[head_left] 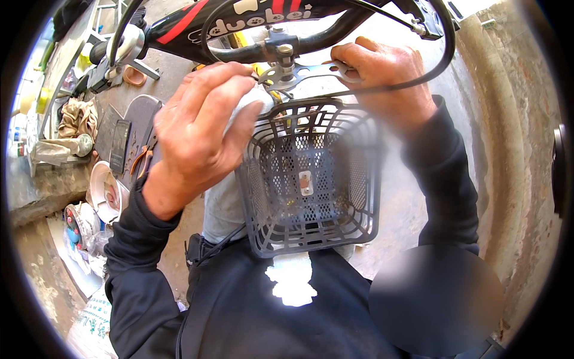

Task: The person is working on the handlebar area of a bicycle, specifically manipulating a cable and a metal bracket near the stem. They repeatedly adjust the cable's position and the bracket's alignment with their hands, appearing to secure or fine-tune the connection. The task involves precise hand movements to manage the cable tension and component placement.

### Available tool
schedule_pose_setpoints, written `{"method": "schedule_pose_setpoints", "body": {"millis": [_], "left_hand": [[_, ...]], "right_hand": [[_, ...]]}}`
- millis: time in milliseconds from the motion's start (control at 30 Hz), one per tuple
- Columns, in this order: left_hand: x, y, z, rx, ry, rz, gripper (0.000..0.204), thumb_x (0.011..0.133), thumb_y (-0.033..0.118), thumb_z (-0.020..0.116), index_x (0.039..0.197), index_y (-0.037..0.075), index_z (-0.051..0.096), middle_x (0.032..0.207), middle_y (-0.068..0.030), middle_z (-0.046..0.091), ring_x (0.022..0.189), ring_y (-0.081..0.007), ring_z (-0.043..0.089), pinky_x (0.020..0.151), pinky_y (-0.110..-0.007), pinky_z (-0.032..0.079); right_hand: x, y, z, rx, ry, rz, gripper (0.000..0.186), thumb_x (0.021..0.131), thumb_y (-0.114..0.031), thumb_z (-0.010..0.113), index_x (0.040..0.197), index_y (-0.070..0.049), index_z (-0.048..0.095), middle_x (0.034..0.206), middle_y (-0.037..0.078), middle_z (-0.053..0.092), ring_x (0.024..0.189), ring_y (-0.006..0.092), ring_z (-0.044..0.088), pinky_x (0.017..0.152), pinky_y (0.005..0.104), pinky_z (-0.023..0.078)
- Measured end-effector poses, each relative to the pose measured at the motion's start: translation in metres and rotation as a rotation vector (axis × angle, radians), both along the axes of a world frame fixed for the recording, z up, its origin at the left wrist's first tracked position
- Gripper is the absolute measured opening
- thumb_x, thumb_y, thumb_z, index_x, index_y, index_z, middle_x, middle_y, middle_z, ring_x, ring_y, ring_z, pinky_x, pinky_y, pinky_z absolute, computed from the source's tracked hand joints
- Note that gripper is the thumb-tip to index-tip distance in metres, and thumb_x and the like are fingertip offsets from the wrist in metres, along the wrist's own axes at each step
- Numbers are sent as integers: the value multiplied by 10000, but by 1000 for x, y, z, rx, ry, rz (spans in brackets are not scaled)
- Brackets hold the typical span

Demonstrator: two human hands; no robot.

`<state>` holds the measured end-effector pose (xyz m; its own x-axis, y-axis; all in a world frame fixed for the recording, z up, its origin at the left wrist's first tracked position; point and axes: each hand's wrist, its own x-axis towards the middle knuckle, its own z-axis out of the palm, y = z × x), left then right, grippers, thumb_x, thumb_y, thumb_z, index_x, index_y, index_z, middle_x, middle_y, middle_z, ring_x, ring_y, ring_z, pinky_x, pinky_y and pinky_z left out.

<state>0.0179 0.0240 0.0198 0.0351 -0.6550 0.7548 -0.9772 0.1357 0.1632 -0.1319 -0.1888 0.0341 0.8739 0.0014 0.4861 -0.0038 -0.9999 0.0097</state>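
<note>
My right hand (385,75) grips the end of a flat metal bracket (313,73), which sits on a bolt fitting (285,54) below the black handlebar (327,37) of a bicycle. My left hand (200,122) is at the bracket's left, fingers bent and apart, with nothing visible held in them. A black plastic mesh basket (311,243) hangs just below the bracket, over my lap and legs. A black cable (406,84) loops around beside my right hand and above the basket.
A red-striped black bicycle frame (173,29) spans the top. At left are a metal rack with cloths (78,116), a grey board (137,116), orange-handled pliers (143,157), a white bucket (116,194) and scattered items. A worn concrete wall or ledge (508,149) runs down the right.
</note>
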Motion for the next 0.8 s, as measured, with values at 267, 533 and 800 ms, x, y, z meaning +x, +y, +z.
{"method": "schedule_pose_setpoints", "body": {"millis": [267,533,800], "left_hand": [[1,-15,1,31,-171,9,383,720,62,698,1081,-12,589,1106,-145,618,1069,-313,594,926,-405,460],[14,-11,2,264,-579,167,533,781,68,644,1291,13,497,1292,-120,559,1248,-267,505,1059,-410,343],[30,28,20,192,513,178,274,800,153,731,995,1,615,884,-87,646,805,-178,625,738,-288,481]], "right_hand": [[-4,2,5,6,53,-33,143,728,-84,714,858,-61,660,744,88,628,663,274,643,573,332,503],[-5,2,2,-14,40,-41,131,744,-103,711,852,-61,649,764,80,645,671,274,649,597,353,512],[-7,0,-2,14,17,-42,135,740,-101,726,828,-59,632,741,85,645,637,266,645,565,323,506]]}}
